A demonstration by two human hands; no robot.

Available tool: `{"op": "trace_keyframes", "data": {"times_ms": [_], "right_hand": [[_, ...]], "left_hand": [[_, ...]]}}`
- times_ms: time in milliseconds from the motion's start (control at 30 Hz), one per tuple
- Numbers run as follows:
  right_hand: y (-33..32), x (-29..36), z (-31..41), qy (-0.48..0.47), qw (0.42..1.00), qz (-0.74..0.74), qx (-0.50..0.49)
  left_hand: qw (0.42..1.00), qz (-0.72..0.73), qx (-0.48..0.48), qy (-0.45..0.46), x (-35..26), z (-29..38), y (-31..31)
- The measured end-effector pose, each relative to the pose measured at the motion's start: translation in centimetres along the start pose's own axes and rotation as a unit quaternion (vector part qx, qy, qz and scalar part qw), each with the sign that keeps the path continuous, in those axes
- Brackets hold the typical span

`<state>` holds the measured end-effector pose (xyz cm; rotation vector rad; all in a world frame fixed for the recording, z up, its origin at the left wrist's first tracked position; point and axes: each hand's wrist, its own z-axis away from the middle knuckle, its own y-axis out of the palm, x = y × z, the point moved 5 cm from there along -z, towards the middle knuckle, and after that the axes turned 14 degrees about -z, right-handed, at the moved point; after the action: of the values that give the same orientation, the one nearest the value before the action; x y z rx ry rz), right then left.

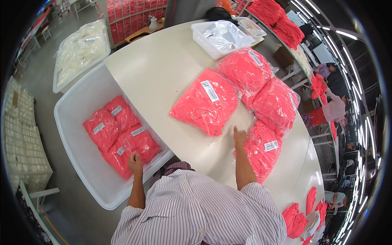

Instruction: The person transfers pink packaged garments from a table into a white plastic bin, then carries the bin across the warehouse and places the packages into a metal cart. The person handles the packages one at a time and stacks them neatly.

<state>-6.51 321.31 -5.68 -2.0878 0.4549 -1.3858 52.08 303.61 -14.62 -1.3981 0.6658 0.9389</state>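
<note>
My left hand (135, 163) is loosely curled over the near side of a white plastic bin (73, 113), with nothing visible in it. Below it, several clear-bagged pink garment packs (101, 128) with white labels lie on the bin's floor. My right hand (240, 137) is over the table (147, 73), index finger extended and nothing in its grasp. Just right of it lies a labelled bag of pink garments (265, 147); whether they touch is unclear. Ahead of that hand rests a larger pink bag (208, 101), beside two more pink bags (246, 69).
A white basket (211, 46) holding clear plastic bags stands at the table's far edge. Left of it, a tub (81, 52) holds cream bagged goods. Loose pink pieces (295, 219) lie at the table's right end. Other people (335, 107) work beyond the right side.
</note>
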Motion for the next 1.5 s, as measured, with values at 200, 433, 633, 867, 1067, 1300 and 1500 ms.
{"op": "trace_keyframes", "data": {"times_ms": [200, 433, 633, 867, 1067, 1300, 1500], "right_hand": [[7.6, 5.2, 2.7, 0.336, 0.862, -0.321, 0.201], [10.4, 9.6, 4.0, 0.343, 0.710, -0.534, 0.304], [0.3, 13.9, 9.8, 0.333, 0.636, -0.578, 0.387], [-4.5, 27.8, 16.3, 0.198, 0.639, -0.559, 0.491], [-2.2, 35.9, 20.9, 0.183, 0.582, -0.519, 0.599], [7.2, 38.8, 30.9, 0.052, 0.508, -0.383, 0.769], [14.2, 27.7, 35.2, -0.391, 0.592, -0.132, 0.692]], "left_hand": [[0.970, -0.060, -0.024, 0.235, -14.8, -3.1, 2.9], [0.965, 0.064, 0.069, 0.244, -20.9, -5.1, 12.1], [0.964, 0.094, 0.243, 0.052, -16.9, -3.1, 13.0], [0.681, 0.434, 0.582, -0.094, -17.0, 7.2, 12.1], [0.690, 0.568, 0.438, -0.096, -15.8, 4.3, 2.5], [0.841, 0.513, 0.160, -0.071, -6.3, -0.2, -12.3], [0.959, -0.224, 0.098, -0.145, 9.2, 0.4, -18.3]]}}
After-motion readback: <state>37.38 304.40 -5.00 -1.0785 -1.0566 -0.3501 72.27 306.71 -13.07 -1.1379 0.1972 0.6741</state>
